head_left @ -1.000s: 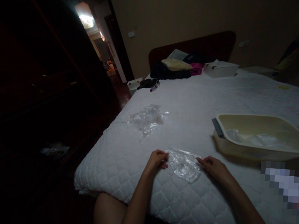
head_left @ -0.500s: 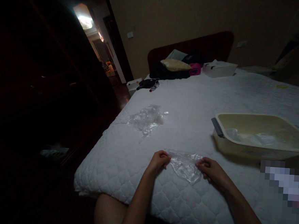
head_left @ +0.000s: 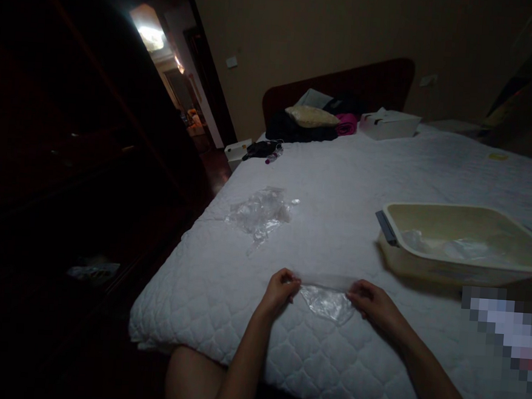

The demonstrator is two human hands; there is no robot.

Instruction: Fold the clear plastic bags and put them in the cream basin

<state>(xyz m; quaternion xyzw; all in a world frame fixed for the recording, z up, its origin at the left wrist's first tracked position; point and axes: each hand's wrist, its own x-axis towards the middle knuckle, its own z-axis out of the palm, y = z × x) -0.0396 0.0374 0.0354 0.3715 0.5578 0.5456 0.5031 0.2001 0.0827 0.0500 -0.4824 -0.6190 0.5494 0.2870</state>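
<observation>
A clear plastic bag is stretched between my two hands, low over the near part of the bed. My left hand pinches its left upper corner with closed fingers. The right upper corner is pinched by my right hand. The bag's lower part hangs down to a rounded point between the hands. Farther off, a crumpled heap of clear plastic bags lies on the white quilted bed cover.
To the right stands a cream plastic bin with a grey handle and clear plastic inside. A white box, a cushion and dark cloth lie by the headboard. A blurred-out patch covers something at right.
The bag's upper edge looks folded or blurred by motion, and its hanging part is shorter than before. Both hands keep their pinch in nearly the same place.
</observation>
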